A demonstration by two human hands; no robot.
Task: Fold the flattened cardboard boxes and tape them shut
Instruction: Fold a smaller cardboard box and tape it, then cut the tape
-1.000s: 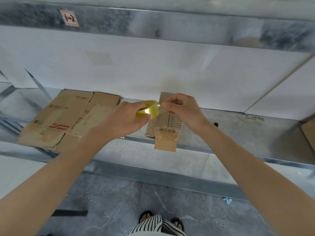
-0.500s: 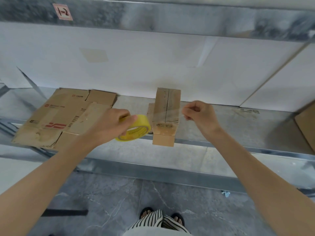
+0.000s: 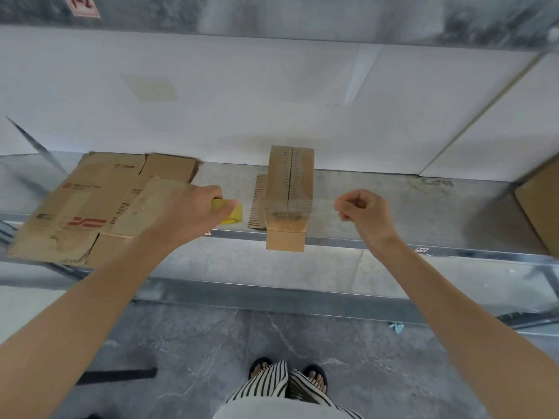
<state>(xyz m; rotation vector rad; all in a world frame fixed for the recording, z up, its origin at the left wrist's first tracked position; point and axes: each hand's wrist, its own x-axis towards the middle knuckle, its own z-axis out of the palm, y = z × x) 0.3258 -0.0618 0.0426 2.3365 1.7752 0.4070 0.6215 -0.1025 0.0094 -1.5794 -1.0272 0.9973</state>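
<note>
Metal shelf (image 3: 393, 213) is carrying everything. Flattened cardboard (image 3: 99, 204) is lying on its left part. Folded box (image 3: 290, 189) is sitting mid-shelf with its near end overhanging the front edge, between the two grips. Left grip (image 3: 193, 213) is curling round the yellow tape roll (image 3: 233, 211), just left of the box. Right grip (image 3: 363, 211) is pinching the end of the clear tape strip (image 3: 323, 203), which is stretching across the box's near top. Can't tell if the tape is touching it.
</note>
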